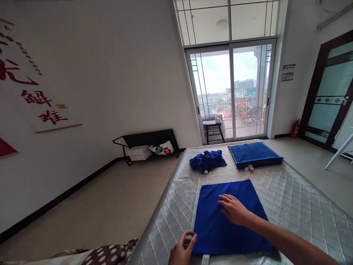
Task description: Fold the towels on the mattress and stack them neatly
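Note:
A blue cloth (220, 221) lies spread flat on the silver quilted mattress (162, 224), a pale tag at its near edge. My right hand (234, 210) rests over the middle of the cloth, fingers stretched out and holding nothing. At the cloth's near left edge is my left hand (184, 246), its fingers curved and thumb apart, with nothing visible between them. Farther back lies a crumpled blue cloth (208, 161). To its right is a neat stack of folded blue cloths (255, 154) with small white tags at the front.
A black rack (147, 139) holding a white box (138, 152) and a bag (162, 148) stands by the wall. Polka-dot fabric (110, 254) lies at the lower left. Beyond the mattress are a stool (211, 124), sliding glass doors and a fire extinguisher (295, 129).

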Motion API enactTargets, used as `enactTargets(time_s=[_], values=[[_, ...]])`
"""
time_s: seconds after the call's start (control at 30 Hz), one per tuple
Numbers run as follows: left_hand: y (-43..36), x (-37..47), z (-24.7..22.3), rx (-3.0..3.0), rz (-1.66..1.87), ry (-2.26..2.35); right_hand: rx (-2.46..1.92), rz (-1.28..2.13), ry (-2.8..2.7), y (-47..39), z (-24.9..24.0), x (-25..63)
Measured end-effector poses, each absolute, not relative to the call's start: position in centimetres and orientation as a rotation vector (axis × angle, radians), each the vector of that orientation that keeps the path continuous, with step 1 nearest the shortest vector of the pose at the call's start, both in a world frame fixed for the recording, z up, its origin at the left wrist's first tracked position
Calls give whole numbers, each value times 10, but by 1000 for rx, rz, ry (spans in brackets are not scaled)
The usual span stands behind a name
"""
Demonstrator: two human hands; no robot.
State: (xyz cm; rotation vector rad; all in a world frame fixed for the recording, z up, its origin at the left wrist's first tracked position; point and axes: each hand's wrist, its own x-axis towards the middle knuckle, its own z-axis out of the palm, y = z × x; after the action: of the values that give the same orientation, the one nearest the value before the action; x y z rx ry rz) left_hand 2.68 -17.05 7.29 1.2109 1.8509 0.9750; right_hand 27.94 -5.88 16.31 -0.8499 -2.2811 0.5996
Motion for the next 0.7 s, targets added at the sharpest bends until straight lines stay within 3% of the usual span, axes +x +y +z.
enactTargets(time_s=[0.17,0.33,0.5,0.7], values=[[-137,35,86,1367,901,1909,-1390,578,-2533,-99,109,352],[-119,31,86,1503,789,1969,-1461,548,-2505,-131,86,394],[-135,20,74,1482,793,1913,-1493,592,-2521,-117,108,390],[-117,20,91,1526,754,1933,-1241,197,-2240,-50,151,355]])
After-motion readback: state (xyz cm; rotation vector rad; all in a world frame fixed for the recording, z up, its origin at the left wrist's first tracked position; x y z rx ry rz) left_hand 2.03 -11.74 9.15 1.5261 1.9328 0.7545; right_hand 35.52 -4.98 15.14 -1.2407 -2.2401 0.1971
